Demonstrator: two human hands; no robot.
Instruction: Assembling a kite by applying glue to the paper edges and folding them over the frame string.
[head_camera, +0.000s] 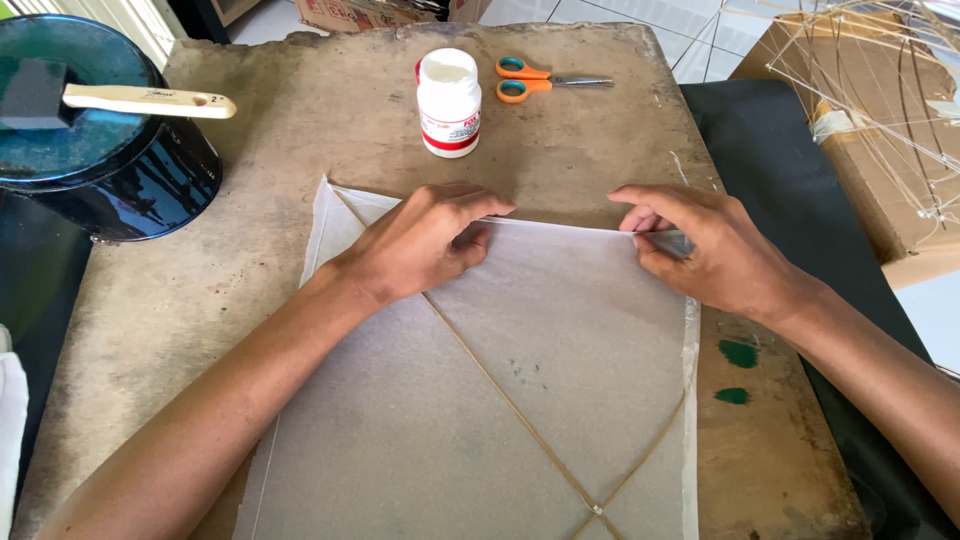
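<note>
Left hand (425, 243) lay pressed flat on translucent paper sheet (540, 350); right hand (705, 245), at 3 o'clock, pinched its folded top edge. Glue bottle (449, 103) stood at 12 o'clock.

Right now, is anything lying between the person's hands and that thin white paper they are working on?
Nothing visible does. The left hand rests flat on the white paper sheet at its top edge, and the right hand pinches that edge near the corner. The glue bottle and scissors sit farther back on the board, apart from the paper.
</note>
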